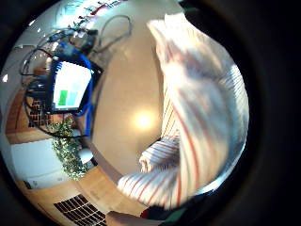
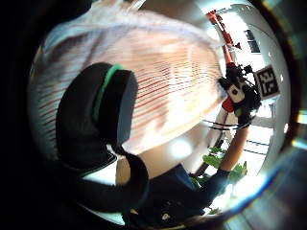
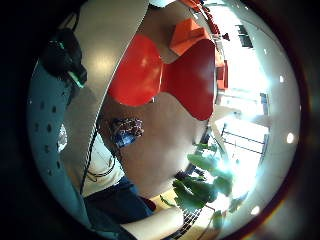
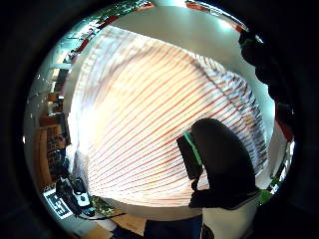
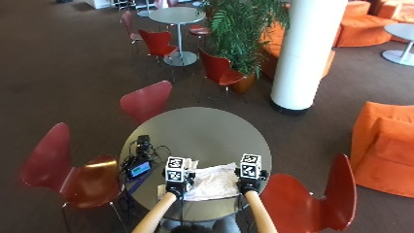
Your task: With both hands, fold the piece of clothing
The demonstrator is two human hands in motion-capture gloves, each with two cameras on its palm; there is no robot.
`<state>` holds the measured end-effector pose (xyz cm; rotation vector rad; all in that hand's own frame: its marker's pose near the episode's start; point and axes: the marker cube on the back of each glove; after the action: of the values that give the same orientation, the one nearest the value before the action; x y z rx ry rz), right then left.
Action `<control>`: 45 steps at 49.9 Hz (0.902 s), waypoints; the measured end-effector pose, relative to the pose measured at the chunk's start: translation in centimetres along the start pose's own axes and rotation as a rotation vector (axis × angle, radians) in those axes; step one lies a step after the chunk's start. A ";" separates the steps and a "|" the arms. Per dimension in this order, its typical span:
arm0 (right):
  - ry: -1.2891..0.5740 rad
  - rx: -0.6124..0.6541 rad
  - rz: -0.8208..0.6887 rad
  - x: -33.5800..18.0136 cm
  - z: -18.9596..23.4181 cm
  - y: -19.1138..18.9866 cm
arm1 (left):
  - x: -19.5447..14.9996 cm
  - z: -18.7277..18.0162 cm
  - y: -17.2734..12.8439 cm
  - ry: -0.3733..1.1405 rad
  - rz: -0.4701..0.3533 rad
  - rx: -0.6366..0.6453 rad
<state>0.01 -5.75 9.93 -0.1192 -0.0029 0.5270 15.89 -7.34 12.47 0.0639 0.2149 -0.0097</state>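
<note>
A white garment with thin red stripes (image 5: pixel 213 180) is held between my two hands over the near edge of the round table (image 5: pixel 200 131). My left hand (image 5: pixel 176 187) grips its left side, and the thumb (image 2: pixel 96 115) curls over the striped cloth (image 2: pixel 168 72). My right hand (image 5: pixel 249 185) grips the right side, its thumb (image 4: pixel 219 159) pressed onto the cloth (image 4: pixel 149 114). In the left little finger side palm view the garment (image 1: pixel 197 94) hangs in folds above the table top (image 1: pixel 127 94).
A small device with a lit screen and a tangle of cables (image 5: pixel 139 167) lies on the table's left side, close to my left hand. Red chairs stand around the table: one at the left (image 5: pixel 71 170), one at the right (image 5: pixel 310 194), one beyond (image 5: pixel 147 99).
</note>
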 end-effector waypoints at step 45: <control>-0.192 0.057 -0.026 0.2 -5.1 -2.3 | -2.8 -0.2 1.0 0.278 -0.086 -0.439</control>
<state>1.55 -8.18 5.10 -0.0124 -0.1768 0.5107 13.13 -6.28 12.96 -0.3838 0.4930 -0.0392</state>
